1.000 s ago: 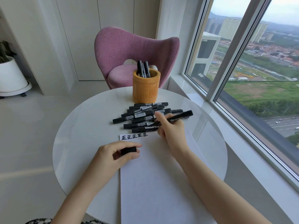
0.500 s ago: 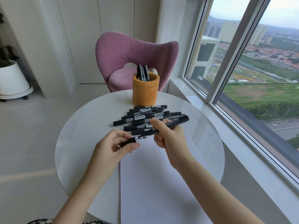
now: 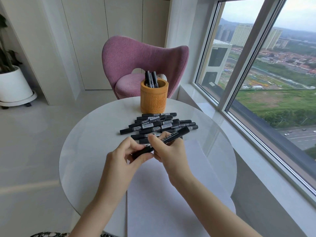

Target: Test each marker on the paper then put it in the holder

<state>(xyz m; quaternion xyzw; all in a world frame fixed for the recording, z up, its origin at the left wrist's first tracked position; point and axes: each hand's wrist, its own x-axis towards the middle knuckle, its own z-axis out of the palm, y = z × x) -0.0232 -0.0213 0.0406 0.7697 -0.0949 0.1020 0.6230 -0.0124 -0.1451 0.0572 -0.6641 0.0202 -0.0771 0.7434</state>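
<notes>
Nearest, a white sheet of paper (image 3: 164, 194) lying flat on the round white desk (image 3: 85, 151), running from the near edge toward the middle. Above the paper, left hand (image 3: 119, 161) pinched closed on the black cap end (image 3: 142, 152) of a marker, thumb and fingertips around it. Right hand (image 3: 171, 151) closed around the barrel of the same black marker (image 3: 176, 134), tilted up and away to the right, printed label facing up. Just beyond the hands, a loose pile of black markers (image 3: 153, 125) lying on the desk, overlapping one another. Farther back, near the far edge, an orange carved holder (image 3: 153, 98) standing upright with several black markers (image 3: 151, 79) inside. Behind the desk, a pink chair (image 3: 136, 60); far left, a white planter (image 3: 13, 84) on the floor; right, a large window (image 3: 256, 65).
</notes>
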